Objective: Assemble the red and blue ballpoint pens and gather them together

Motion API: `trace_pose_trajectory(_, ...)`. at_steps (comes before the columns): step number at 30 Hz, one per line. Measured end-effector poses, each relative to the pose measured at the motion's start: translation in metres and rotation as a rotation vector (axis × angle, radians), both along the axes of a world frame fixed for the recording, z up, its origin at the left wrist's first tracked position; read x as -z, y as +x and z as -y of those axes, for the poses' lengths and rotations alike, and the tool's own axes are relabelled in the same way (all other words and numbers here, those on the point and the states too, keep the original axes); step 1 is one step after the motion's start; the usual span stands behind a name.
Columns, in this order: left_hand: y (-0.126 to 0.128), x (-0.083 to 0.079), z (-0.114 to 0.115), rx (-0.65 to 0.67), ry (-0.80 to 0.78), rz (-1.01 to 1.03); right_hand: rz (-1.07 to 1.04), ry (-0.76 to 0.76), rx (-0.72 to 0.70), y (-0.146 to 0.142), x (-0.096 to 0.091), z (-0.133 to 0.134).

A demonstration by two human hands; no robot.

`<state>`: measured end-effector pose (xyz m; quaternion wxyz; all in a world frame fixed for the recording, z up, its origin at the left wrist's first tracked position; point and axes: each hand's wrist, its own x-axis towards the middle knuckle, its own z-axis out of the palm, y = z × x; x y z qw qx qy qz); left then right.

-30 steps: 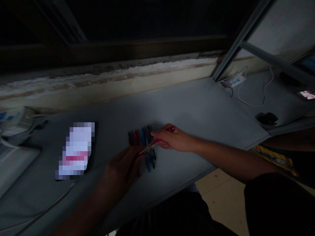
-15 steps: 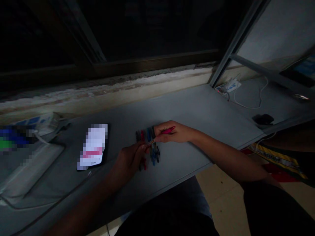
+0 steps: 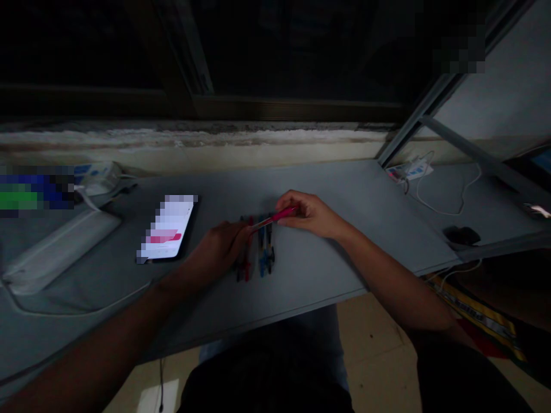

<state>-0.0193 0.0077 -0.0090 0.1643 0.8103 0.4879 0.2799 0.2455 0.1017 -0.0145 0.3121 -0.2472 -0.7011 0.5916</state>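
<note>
A pink-red pen (image 3: 282, 214) is held slantwise above the desk between my two hands. My right hand (image 3: 313, 214) is closed on its thicker pink end, with fingers curled. At the thin left end, my left hand (image 3: 226, 244) pinches the pen between thumb and fingers. Beneath them several pens lie side by side on the desk: a red pen (image 3: 247, 267), a blue pen (image 3: 262, 261) and a dark pen (image 3: 271, 255) among them. My left hand partly covers the row's left side.
On the grey desk (image 3: 336, 252) a lit phone (image 3: 166, 229) lies to the left, near a long pale case (image 3: 60, 249) and cables. A power strip (image 3: 101, 176) stands by the wall. To the right are a metal frame post (image 3: 419, 120), another power strip (image 3: 411, 170) and a dark object (image 3: 461, 235).
My right hand has lifted off the row of pens, uncovering more of it. The pink pen now reaches in line between both hands. The camera view has shifted.
</note>
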Motion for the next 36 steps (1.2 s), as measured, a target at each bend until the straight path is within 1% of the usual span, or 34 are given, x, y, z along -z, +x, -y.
trace_pose_trajectory(2,0.000,0.002,-0.003,-0.020,0.000,-0.002,-0.003,-0.006,0.024,0.001,-0.002,-0.002)
trace_pose_trajectory(6,0.001,0.002,-0.005,-0.032,0.001,-0.006,0.082,-0.019,0.045,0.004,-0.002,-0.006)
trace_pose_trajectory(9,0.002,0.001,-0.005,-0.048,0.004,0.004,-0.001,0.006,0.081,0.004,-0.002,-0.007)
trace_pose_trajectory(11,0.002,0.002,-0.004,-0.060,0.010,0.013,0.003,-0.015,0.107,0.004,-0.001,-0.008)
trace_pose_trajectory(14,0.002,0.005,-0.005,-0.064,0.011,0.023,0.074,-0.073,0.124,0.003,-0.002,-0.007)
trace_pose_trajectory(19,0.001,0.011,-0.007,0.009,0.027,0.049,-0.066,-0.097,0.147,0.004,-0.007,-0.006)
trace_pose_trajectory(22,0.001,0.012,-0.008,0.080,0.053,0.057,-0.112,-0.136,0.151,0.005,-0.009,-0.004)
trace_pose_trajectory(24,0.001,0.011,-0.007,0.116,0.051,0.062,-0.144,-0.172,0.128,0.005,-0.010,-0.002)
trace_pose_trajectory(26,0.001,0.011,-0.006,0.109,0.042,0.065,-0.196,-0.202,0.103,0.004,-0.010,0.000)
trace_pose_trajectory(30,-0.002,0.010,-0.001,0.034,0.036,0.072,-0.282,-0.243,0.093,0.004,-0.012,0.003)
trace_pose_trajectory(32,-0.004,0.009,0.002,0.044,0.043,0.083,-0.295,-0.257,0.094,0.004,-0.013,0.002)
trace_pose_trajectory(34,-0.005,0.007,0.003,0.058,0.057,0.092,-0.303,-0.258,0.120,0.003,-0.012,0.001)
trace_pose_trajectory(36,-0.005,0.005,0.005,0.049,0.064,0.098,-0.303,-0.240,0.182,0.002,-0.011,0.000)
